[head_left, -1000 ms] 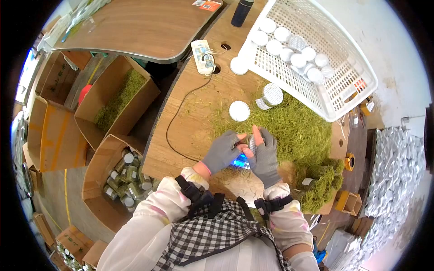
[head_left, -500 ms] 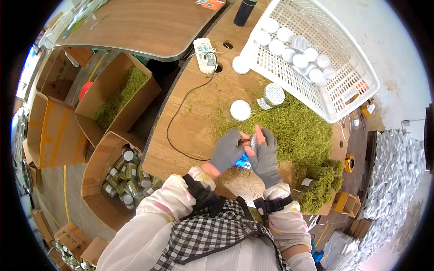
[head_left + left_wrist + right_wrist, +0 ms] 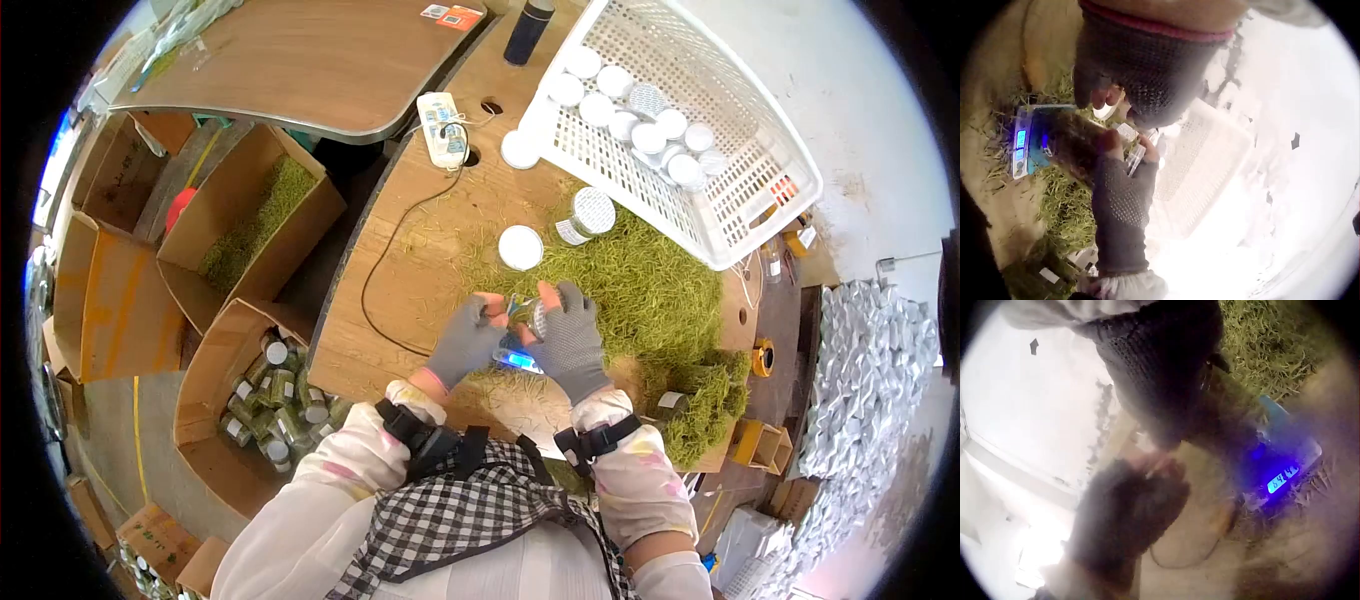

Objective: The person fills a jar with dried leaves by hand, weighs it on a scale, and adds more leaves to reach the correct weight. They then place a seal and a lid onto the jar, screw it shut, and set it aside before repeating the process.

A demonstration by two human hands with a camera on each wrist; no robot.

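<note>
In the head view, my right hand [image 3: 568,340], in a grey fingerless glove, grips a clear jar [image 3: 538,319] with a silvery top. The left wrist view shows the jar's dark side [image 3: 1075,147] slanting over a small digital scale [image 3: 1021,147], with the right thumb laid along it. My left hand [image 3: 470,340], gloved alike, is just left of the jar's top, fingers bent inward; I cannot tell whether they pinch anything. The scale's lit blue display [image 3: 1283,479] shows below the hands.
Loose dried green strands [image 3: 650,270] cover the table's right side. A lidded jar [image 3: 593,210] and a white round lid [image 3: 521,247] lie ahead. A white basket [image 3: 600,165] of lids stands at the back. A black cable [image 3: 375,270] runs on the left; beyond it, a carton [image 3: 205,410] holds filled jars.
The left fingers have drawn off leftward from the jar's top, opening a small gap. The right hand and jar have shifted slightly left, and more of the jar's side shows.
</note>
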